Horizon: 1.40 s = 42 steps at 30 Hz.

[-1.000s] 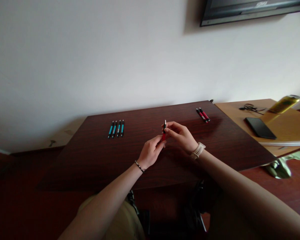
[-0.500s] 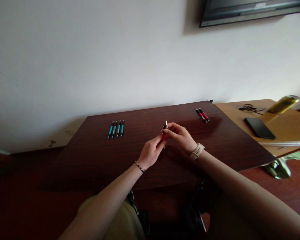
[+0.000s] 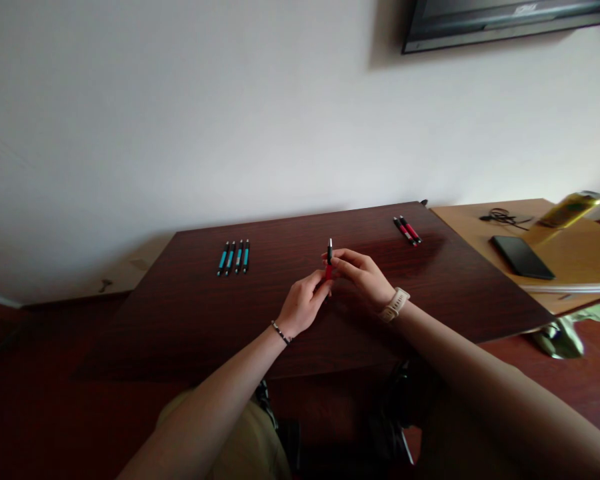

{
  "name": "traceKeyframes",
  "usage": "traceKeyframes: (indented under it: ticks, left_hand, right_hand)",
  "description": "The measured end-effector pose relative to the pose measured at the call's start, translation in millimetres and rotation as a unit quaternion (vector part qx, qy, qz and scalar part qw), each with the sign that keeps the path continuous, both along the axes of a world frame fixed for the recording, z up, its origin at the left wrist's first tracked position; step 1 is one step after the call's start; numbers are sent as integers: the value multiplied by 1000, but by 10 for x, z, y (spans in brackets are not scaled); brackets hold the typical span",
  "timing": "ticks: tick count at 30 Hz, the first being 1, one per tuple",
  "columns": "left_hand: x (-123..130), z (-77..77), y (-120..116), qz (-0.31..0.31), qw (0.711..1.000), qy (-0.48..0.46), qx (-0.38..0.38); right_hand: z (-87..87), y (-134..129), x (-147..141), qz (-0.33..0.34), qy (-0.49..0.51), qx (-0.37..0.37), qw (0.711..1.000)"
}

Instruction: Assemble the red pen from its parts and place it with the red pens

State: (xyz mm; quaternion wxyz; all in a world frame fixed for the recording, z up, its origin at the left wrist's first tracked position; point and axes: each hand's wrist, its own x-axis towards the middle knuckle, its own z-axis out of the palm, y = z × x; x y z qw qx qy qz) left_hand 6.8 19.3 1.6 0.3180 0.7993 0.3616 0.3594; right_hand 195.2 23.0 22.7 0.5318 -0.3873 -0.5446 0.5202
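Above the middle of the dark wood table [image 3: 205, 313], a red and black pen [image 3: 329, 269] is held upright between both hands, its silver tip pointing up. My left hand [image 3: 305, 303] is closed around its red lower part. With thumb and fingers, my right hand [image 3: 363, 273] pinches the black upper part. Several blue and black pens [image 3: 234, 258] lie side by side on the left of the table. Toward the far right edge lie two red and black pens [image 3: 407, 231] close together.
A lighter wooden desk [image 3: 470, 233] adjoins on the right, bearing a black phone [image 3: 523, 257], a coiled black cable [image 3: 503, 217] and a yellow can [image 3: 570, 209]. Behind the table rises a pale wall [image 3: 230, 120], with a screen [image 3: 510, 27] mounted at upper right.
The right-hand fingers have slid slightly down the pen, so more of its black upper end and silver tip shows. Both hands stay in nearly the same place.
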Motion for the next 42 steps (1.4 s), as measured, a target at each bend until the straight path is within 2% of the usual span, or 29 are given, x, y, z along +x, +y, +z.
traceKeyframes:
  ticks: [11, 20, 33, 42]
  left_hand:
    - [-20, -16, 7, -3, 1000, 12, -8]
    - [-4, 4, -1, -8, 1000, 6, 6]
    - [0, 4, 0, -2, 1000, -4, -1]
    - [-8, -2, 3, -4, 1000, -3, -6]
  right_hand:
    - [-80, 59, -2, -9, -50, 24, 998]
    - [-106, 62, -28, -11, -19, 10, 1000]
    - [39, -17, 9, 6, -33, 2, 999]
    - [-75, 39, -2, -13, -42, 22, 999]
